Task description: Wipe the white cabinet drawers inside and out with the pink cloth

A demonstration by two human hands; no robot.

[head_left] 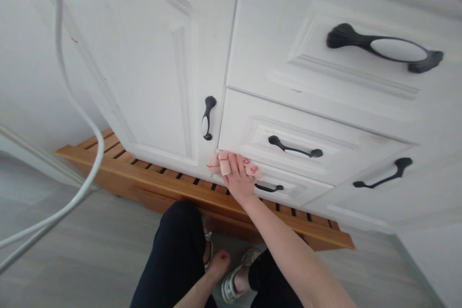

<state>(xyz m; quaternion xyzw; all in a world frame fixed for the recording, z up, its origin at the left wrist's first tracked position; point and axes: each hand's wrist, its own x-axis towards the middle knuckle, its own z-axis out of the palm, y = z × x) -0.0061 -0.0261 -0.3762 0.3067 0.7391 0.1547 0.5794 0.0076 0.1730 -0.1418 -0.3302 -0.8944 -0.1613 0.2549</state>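
Observation:
My right hand [241,184] presses a pink cloth [252,168] with red marks against the white cabinet, at the upper left corner of the lowest drawer [298,193]. Its fingers lie over the cloth, just left of that drawer's dark handle [269,187]. Low between my knees is my left hand [219,263], with its fingers curled in and nothing visible in it. Above the cloth is the middle drawer [245,130] with its own dark handle [295,149].
A slatted wooden bench [151,187] runs along the cabinet's base, in front of my knees. A white cable [77,101] hangs at the left. More dark handles stick out from the upper drawer [397,50], the left door [208,118] and the right panel [384,175].

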